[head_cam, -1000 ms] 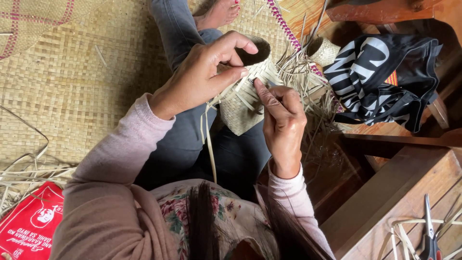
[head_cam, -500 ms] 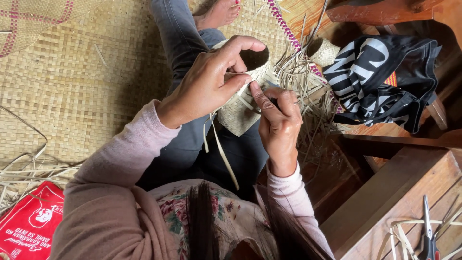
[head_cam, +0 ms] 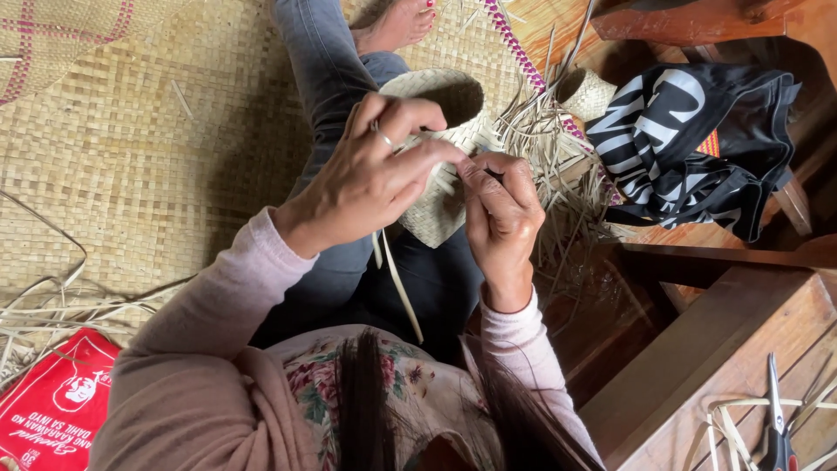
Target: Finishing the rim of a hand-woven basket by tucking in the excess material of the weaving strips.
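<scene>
A small woven straw basket (head_cam: 433, 96) rests on my lap, its dark mouth facing up. My left hand (head_cam: 370, 179), with a ring on one finger, lies across the basket's side and pinches a thin pale straw strip (head_cam: 398, 281) that hangs down over my dark trousers. My right hand (head_cam: 499, 209) meets it fingertip to fingertip at the basket's wall, closed on the same weave strands. Loose straw ends (head_cam: 545, 144) fan out from the basket to the right.
A woven mat (head_cam: 131, 148) covers the floor. A black-and-white printed bag (head_cam: 689, 148) and a second small woven piece (head_cam: 582, 92) lie at the right. Wooden furniture (head_cam: 715, 349) holds scissors (head_cam: 774, 419). A red packet (head_cam: 52, 401) and straw scraps lie at bottom left.
Both hands shifted down and closer together on the basket's side, uncovering more of its mouth. The hanging strip now dangles lower over my lap.
</scene>
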